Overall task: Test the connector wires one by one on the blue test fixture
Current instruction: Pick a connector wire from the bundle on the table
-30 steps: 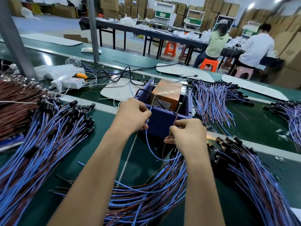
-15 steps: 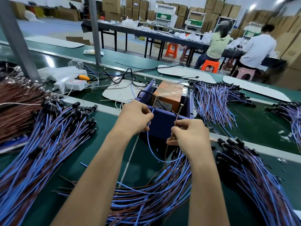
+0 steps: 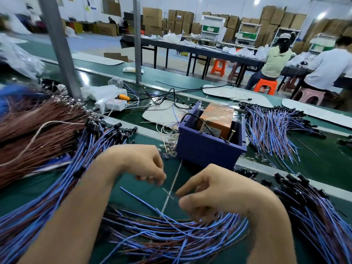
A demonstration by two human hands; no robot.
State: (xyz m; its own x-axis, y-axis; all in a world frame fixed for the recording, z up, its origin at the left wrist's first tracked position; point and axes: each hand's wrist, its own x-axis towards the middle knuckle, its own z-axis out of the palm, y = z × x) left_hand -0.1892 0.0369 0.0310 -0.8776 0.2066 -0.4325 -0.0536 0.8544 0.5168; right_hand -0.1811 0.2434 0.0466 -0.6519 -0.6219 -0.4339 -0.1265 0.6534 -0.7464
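progress: mid-batch, fixture idle, loads left (my guess) | left hand, right hand: curled over front-edge pile, hold unclear

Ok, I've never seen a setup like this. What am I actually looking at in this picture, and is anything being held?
There is no machine here. A person works with bare hands, and the single picture comes from a wide-angle camera worn on their head, looking forward and down. The left hand and right hand hover with curled fingers over the bundle of blue and brown wires nearest the person. It is too blurred to tell whether either hand pinches a wire. Just beyond stands the blue test fixture, an open box with an orange block inside. A thin metal rod lies on the green belt between the hands. More wire bundles lie to either side, and a white power strip sits farther back.
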